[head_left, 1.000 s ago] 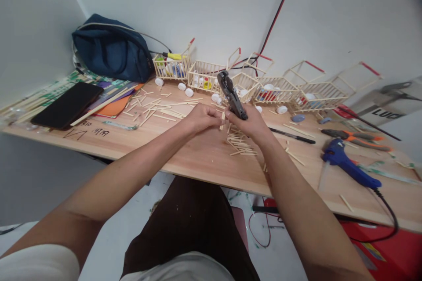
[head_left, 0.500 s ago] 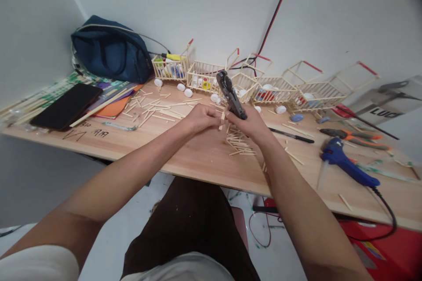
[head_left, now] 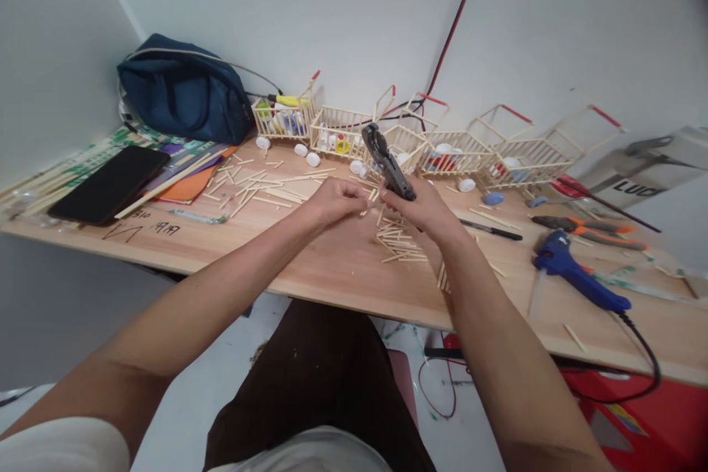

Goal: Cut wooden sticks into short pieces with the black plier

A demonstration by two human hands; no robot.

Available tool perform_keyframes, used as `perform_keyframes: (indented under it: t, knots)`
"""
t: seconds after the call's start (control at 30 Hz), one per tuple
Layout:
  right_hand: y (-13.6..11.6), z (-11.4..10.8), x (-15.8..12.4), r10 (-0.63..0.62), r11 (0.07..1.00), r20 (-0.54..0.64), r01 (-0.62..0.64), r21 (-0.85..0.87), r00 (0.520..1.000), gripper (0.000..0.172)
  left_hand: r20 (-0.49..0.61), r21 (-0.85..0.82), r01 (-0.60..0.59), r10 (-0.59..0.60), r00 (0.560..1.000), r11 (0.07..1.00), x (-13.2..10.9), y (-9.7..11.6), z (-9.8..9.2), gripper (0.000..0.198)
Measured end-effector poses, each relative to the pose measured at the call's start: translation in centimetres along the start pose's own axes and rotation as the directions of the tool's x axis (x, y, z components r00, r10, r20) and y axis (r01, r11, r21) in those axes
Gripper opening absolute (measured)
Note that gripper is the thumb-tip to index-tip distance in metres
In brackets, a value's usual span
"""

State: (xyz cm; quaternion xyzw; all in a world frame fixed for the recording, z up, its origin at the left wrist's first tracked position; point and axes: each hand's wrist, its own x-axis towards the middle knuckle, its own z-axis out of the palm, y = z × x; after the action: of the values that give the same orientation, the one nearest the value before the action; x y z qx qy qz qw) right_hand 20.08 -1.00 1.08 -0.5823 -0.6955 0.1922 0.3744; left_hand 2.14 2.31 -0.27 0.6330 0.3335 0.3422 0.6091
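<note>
Table (head_left: pixel 326 273) front edge runs nearest the lap; bare wood between it and both hands, room to move there. Left hand (head_left: pixel 338 200): fingertips together, pinching a short stick (head_left: pixel 372 196) over the table. Right hand (head_left: pixel 423 208): fingers wrapped around a dark hand tool (head_left: pixel 391 171), its head pointing up; stick pile (head_left: pixel 403 242) just below. Farther back, stick carts by the wall: leftmost cart (head_left: pixel 307 120) holds green, white, blue pieces; next cart (head_left: pixel 361 145) white and yellow.
</note>
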Motion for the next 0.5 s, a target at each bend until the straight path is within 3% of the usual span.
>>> perform_keyframes:
  t: [0.13, 0.3, 0.5]
  knots:
    - [0.2, -0.2, 0.0, 0.008, 1.000, 0.010, -0.008, 0.017, 1.000, 0.015, -0.017, -0.036, -0.008, 0.007, 1.000, 0.999, -0.1, 0.0, 0.1, 0.018]
    - [0.2, -1.2, -0.2, 0.060, 0.993, -0.078, -0.052, 0.110, 0.995, 0.015, -0.078, -0.051, -0.047, 0.043, 0.996, 0.998, 0.2, -0.3, -0.2, 0.023]
    - [-0.2, -2.1, -0.4, 0.151, 0.935, -0.198, -0.075, 0.346, 0.968, 0.021, -0.030, 0.285, -0.180, 0.196, 0.980, 0.941, 0.4, -0.7, 0.5, 0.018]
